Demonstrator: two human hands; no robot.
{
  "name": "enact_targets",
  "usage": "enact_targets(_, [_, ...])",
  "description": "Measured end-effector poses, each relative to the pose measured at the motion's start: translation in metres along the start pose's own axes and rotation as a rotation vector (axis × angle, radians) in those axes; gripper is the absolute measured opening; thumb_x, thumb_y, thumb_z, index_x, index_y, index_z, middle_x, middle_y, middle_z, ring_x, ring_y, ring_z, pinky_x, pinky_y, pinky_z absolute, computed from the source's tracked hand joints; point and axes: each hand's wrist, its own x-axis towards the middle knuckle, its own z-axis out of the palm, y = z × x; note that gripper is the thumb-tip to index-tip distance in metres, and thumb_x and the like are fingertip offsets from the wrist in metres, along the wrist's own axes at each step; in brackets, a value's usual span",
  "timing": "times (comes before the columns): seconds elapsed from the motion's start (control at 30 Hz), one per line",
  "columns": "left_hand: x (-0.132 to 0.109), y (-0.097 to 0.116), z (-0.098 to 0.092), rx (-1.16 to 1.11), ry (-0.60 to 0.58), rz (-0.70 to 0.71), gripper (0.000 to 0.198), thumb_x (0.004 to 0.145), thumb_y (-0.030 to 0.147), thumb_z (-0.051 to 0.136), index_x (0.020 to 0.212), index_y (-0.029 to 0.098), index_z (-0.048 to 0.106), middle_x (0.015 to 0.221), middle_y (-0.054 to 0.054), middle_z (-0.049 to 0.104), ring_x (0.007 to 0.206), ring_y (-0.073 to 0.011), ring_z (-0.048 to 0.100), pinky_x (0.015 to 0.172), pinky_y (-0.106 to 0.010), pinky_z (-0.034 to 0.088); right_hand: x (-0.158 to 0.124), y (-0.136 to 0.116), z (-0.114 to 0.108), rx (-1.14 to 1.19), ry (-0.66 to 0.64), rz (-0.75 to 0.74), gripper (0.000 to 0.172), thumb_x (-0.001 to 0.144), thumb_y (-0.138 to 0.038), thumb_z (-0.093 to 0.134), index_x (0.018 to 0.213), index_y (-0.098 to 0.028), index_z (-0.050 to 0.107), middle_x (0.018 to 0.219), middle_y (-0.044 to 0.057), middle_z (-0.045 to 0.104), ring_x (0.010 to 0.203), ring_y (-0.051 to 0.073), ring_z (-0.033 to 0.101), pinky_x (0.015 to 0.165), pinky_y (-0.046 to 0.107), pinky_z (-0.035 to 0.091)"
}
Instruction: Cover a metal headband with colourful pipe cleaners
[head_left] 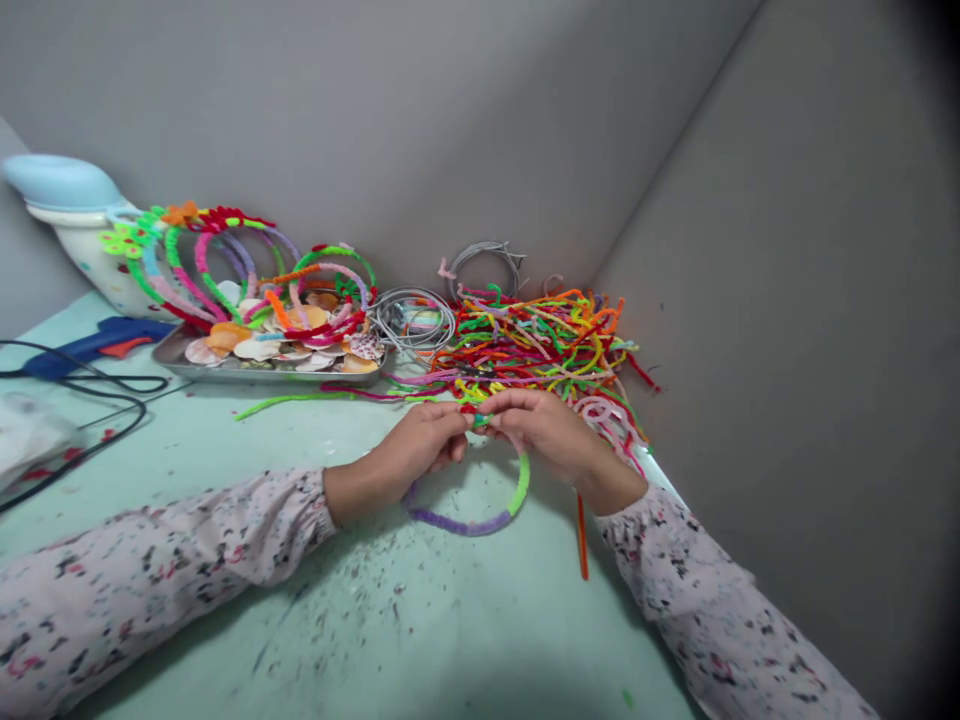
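Between my two hands is a pipe cleaner ring (469,526), purple along its near side and bright green at the right. My left hand (420,448) is closed, pinching the far part of the ring where red and green pieces meet. My right hand (544,428) pinches the same spot from the other side, fingertips almost touching the left ones. The fingers hide part of the wrapped section. The ring's near side hangs toward me over the table. Beyond my hands lies a heap of loose, many-coloured pipe cleaners (540,340).
A metal tray (270,374) holds seashells and several fuzzy rings. Coils of grey wire (412,318) sit beside it. A blue glue gun (97,345) with a black cable lies left, before a white container with a blue lid (67,185). An orange pipe cleaner (583,540) lies near my right wrist.
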Motion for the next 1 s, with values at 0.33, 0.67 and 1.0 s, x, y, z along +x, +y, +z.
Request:
enact_targets(0.33, [0.001, -0.001, 0.0, 0.031, -0.006, 0.026, 0.023, 0.081, 0.033, 0.049, 0.065, 0.017, 0.049, 0.05, 0.003, 0.049, 0.04, -0.0063, 0.032, 0.038, -0.02, 0.022, -0.002, 0.0, 0.003, 0.188, -0.025, 0.023, 0.013, 0.064, -0.019, 0.064, 0.076, -0.016, 0.067, 0.045, -0.006, 0.05, 0.056, 0.01, 0.051, 0.067, 0.027, 0.041])
enact_targets(0.67, [-0.001, 0.002, -0.001, 0.053, -0.017, -0.018, 0.03, 0.079, 0.032, 0.045, 0.055, 0.016, 0.051, 0.047, 0.002, 0.047, 0.039, -0.0068, 0.034, 0.038, -0.021, 0.023, 0.001, 0.009, 0.01, 0.149, -0.003, -0.028, 0.012, 0.068, -0.021, 0.062, 0.08, -0.018, 0.063, 0.066, -0.003, 0.062, 0.062, 0.01, 0.056, 0.066, 0.025, 0.04])
enact_targets(1.0, [0.001, -0.001, -0.003, -0.03, -0.032, -0.073, 0.022, 0.077, 0.031, 0.046, 0.061, 0.017, 0.051, 0.052, 0.001, 0.048, 0.04, -0.0067, 0.033, 0.036, -0.021, 0.019, -0.003, 0.003, 0.013, -0.183, 0.036, -0.182, 0.013, 0.071, -0.021, 0.056, 0.083, -0.02, 0.063, 0.072, -0.003, 0.06, 0.063, 0.01, 0.051, 0.059, 0.024, 0.041])
